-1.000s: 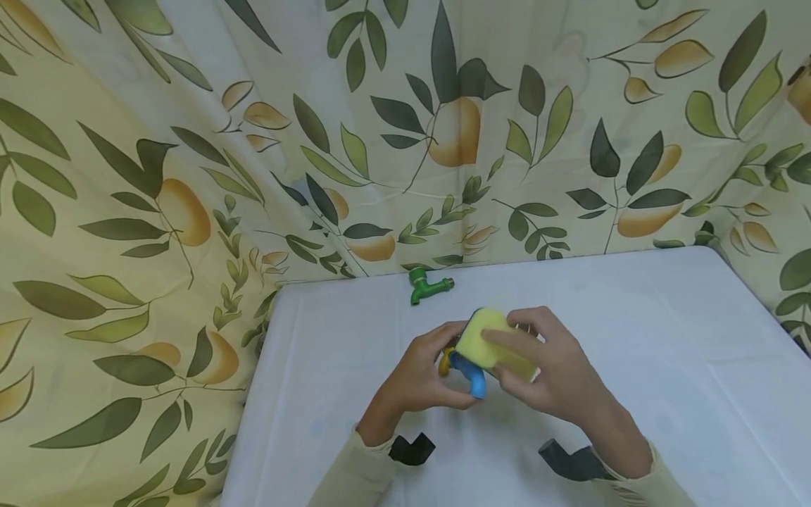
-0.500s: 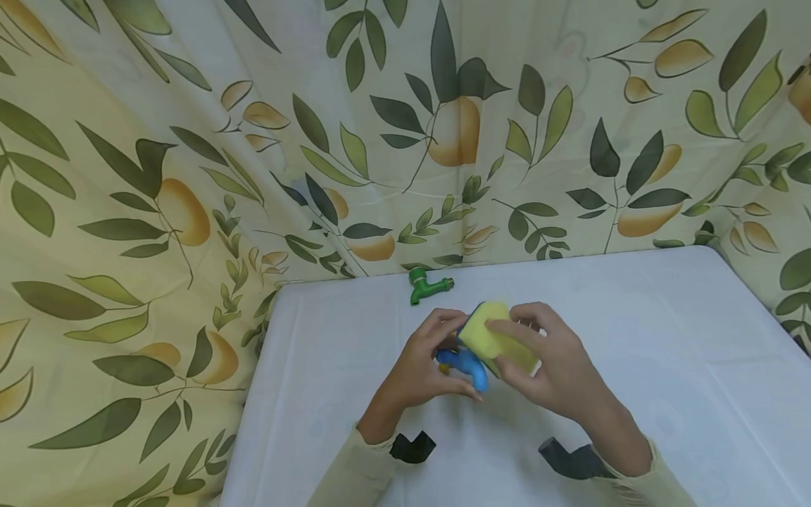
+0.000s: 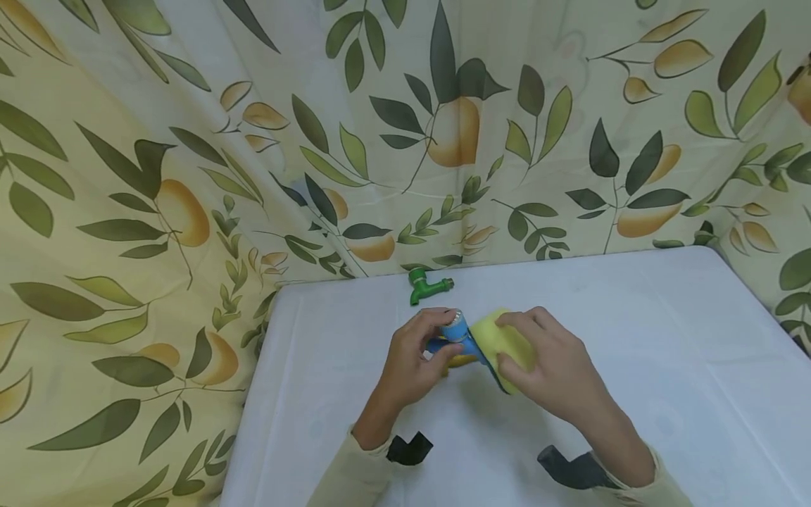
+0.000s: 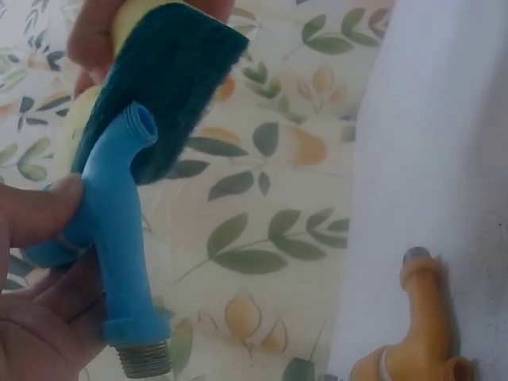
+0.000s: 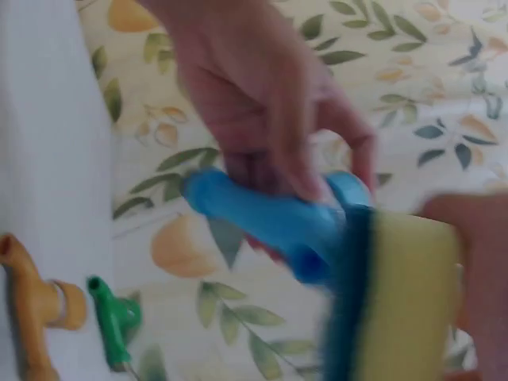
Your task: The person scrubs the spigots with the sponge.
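My left hand [image 3: 412, 359] grips a blue plastic tap [image 4: 119, 206], fingers and thumb around its body. In the left wrist view its spout is toward the top and its threaded end toward the bottom. My right hand [image 3: 560, 366] holds a yellow sponge [image 3: 494, 341] with a dark green scouring pad [image 4: 182, 79] on one face. The pad side faces the tap and appears to touch it near the spout. An orange-yellow tap [image 4: 427, 313] lies on the white table beneath the hands, partly hidden by the blue one in the head view.
A green tap [image 3: 429, 286] lies near the far edge of the white table [image 3: 633, 317]. Behind and to the left hangs a curtain [image 3: 380, 141] printed with leaves and fruit. Black straps [image 3: 410, 449] sit at both wrists.
The blue tap has been turned in my left hand, so its round knob now faces up instead of its spout showing toward me. The sponge has tilted to the tap's right side.
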A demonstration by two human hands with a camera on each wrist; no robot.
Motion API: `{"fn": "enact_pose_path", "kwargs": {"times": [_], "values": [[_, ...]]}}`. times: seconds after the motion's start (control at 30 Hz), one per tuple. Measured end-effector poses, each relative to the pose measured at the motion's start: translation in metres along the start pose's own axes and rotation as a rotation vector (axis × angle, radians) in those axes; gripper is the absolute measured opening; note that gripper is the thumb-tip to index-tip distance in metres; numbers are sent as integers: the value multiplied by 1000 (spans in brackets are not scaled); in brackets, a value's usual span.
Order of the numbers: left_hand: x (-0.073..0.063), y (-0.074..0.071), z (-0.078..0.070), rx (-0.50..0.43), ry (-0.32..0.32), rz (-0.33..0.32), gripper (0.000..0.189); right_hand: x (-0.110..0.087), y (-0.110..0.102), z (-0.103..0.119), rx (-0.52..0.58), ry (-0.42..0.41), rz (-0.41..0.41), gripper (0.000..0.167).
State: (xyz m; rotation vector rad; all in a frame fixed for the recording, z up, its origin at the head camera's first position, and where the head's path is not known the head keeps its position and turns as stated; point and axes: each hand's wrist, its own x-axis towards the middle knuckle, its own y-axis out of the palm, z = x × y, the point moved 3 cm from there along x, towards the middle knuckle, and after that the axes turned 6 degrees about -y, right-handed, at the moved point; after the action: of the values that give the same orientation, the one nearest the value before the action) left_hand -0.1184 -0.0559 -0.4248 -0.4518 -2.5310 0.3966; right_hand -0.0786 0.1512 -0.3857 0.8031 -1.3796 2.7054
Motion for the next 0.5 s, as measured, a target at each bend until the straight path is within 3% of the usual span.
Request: {"fn": "enact_pose_path", "kwargs": {"times": [0.1, 0.27, 0.5], "values": [[0, -1, -5, 96, 35, -75, 42, -4, 6, 3, -18, 27, -59, 39], [1, 0, -11, 164, 76, -141, 38, -4, 9, 1, -94, 45, -165, 40], [2, 1, -15, 160, 1, -178, 43, -4, 12, 1, -103, 18, -154, 42]]}}
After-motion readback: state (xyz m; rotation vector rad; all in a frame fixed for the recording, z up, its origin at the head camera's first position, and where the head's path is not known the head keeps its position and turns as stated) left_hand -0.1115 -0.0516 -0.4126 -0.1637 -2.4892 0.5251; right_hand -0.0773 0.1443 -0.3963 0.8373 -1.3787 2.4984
